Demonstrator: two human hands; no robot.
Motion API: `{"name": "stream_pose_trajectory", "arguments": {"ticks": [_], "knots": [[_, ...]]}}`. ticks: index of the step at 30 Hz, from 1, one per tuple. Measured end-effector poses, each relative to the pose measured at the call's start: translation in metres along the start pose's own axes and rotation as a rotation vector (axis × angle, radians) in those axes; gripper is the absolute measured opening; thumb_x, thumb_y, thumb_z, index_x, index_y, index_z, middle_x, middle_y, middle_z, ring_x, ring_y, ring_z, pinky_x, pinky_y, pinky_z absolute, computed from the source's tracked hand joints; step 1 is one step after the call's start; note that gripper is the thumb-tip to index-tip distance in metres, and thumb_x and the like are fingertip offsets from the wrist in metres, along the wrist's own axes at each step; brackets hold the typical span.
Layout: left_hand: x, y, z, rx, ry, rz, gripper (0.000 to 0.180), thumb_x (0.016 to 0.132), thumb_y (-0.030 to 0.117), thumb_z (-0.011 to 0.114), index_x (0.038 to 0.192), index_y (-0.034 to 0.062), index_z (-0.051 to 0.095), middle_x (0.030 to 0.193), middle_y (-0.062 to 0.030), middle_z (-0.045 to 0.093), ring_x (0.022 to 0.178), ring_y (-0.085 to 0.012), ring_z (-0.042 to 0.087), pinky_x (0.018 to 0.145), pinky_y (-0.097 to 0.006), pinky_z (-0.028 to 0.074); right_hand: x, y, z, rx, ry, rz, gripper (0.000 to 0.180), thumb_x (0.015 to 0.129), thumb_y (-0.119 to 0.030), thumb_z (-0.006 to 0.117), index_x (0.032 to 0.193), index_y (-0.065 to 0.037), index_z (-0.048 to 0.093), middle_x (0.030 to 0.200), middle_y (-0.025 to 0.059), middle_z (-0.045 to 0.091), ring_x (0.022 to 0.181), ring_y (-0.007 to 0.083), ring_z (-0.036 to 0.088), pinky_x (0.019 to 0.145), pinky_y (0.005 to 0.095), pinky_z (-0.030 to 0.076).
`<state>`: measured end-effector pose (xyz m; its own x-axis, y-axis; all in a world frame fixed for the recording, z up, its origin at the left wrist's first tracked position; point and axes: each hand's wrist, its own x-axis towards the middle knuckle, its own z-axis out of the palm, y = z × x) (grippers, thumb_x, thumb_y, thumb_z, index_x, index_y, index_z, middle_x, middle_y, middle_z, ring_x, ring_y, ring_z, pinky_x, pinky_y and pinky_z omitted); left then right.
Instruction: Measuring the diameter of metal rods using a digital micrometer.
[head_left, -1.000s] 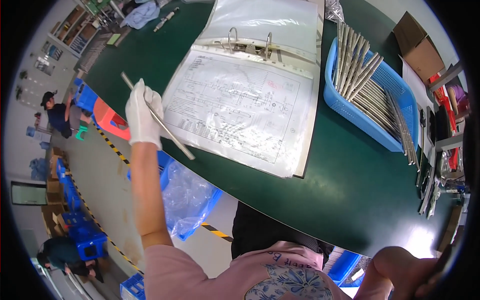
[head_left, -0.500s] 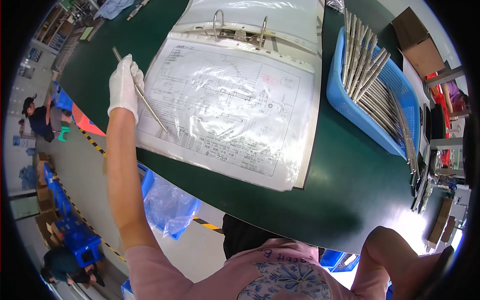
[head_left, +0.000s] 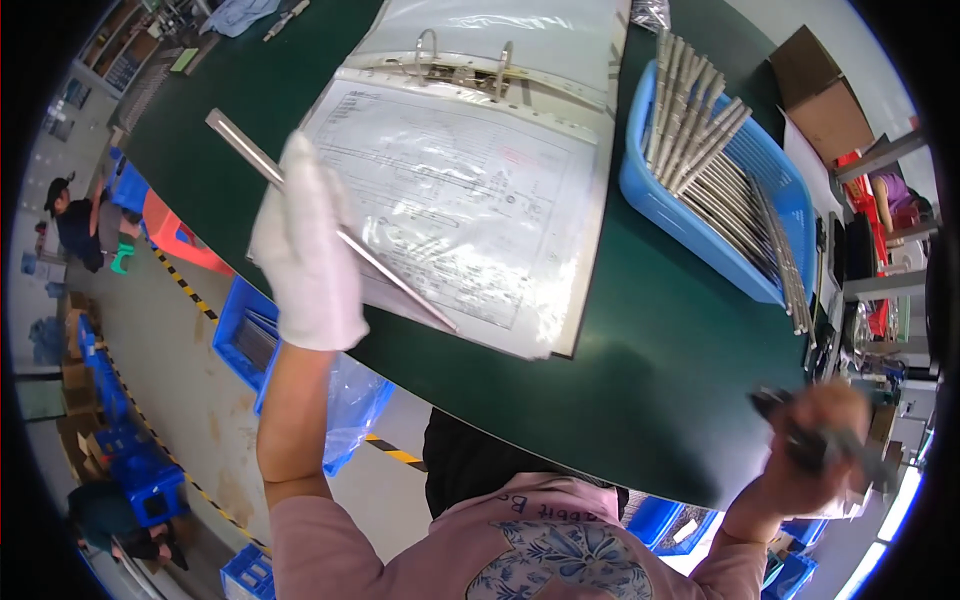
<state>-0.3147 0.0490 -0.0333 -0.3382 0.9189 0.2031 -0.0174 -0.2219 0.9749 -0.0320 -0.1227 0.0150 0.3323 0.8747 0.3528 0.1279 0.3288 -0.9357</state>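
My left hand, in a white glove, is closed round a slim metal rod. The rod slants across the left edge of an open ring binder, its lower end over the lower part of the page. A technical drawing sheet lies in a clear sleeve in the binder. My right hand, bare and smeared by motion, is raised at the lower right, closed on a dark tool too blurred to name. A blue plastic basket at the right holds many similar metal rods.
The green table has a curved-looking near edge at my body. A cardboard box stands beyond the basket. Blue crates and a plastic bag are below the table's left edge. Two other people are at the far left.
My left hand has come nearer and to the right with the rod. My right hand has come up into view with a dark tool in it. The whole view has shifted slightly.
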Motion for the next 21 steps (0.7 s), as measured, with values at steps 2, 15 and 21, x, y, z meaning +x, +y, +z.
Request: {"name": "stream_pose_trajectory", "arguments": {"ticks": [2, 15, 21], "knots": [[-0.018, 0.002, 0.014, -0.027, -0.140, 0.230, 0.030, 0.091, 0.023, 0.037, 0.067, 0.0066, 0.042, 0.057, 0.0018, 0.038, 0.048, -0.0059, 0.035, 0.045, -0.020, 0.030, -0.006, 0.022, -0.002, -0.007, 0.034, 0.167, 0.043, 0.076, -0.035, 0.052, 0.093, 0.003, 0.046, 0.080, 0.0153, 0.054, 0.054, 0.0161, 0.052, 0.045, 0.0237, 0.043], [-0.050, -0.007, 0.042, 0.519, -0.265, 0.270, 0.033, 0.089, 0.024, 0.043, 0.061, 0.0071, 0.041, 0.055, 0.0029, 0.036, 0.053, -0.0057, 0.034, 0.048, -0.021, 0.028, -0.024, 0.055, -0.041, 0.199, -0.020, 0.410, 0.035, 0.083, -0.027, 0.048, 0.106, 0.000, 0.047, 0.093, 0.0095, 0.052, 0.067, 0.0110, 0.050, 0.062, 0.0225, 0.042], [-0.083, -0.001, 0.074, 0.066, -0.385, -0.278, 0.034, 0.085, 0.033, 0.049, 0.060, 0.0109, 0.044, 0.053, 0.0026, 0.038, 0.041, -0.0038, 0.034, 0.039, -0.019, 0.027, -0.021, 0.058, -0.068, 0.513, 0.017, 0.465, 0.060, 0.082, -0.054, 0.028, 0.090, 0.001, 0.053, 0.074, 0.0112, 0.056, 0.049, 0.0119, 0.047, 0.047, 0.0224, 0.040]]}}
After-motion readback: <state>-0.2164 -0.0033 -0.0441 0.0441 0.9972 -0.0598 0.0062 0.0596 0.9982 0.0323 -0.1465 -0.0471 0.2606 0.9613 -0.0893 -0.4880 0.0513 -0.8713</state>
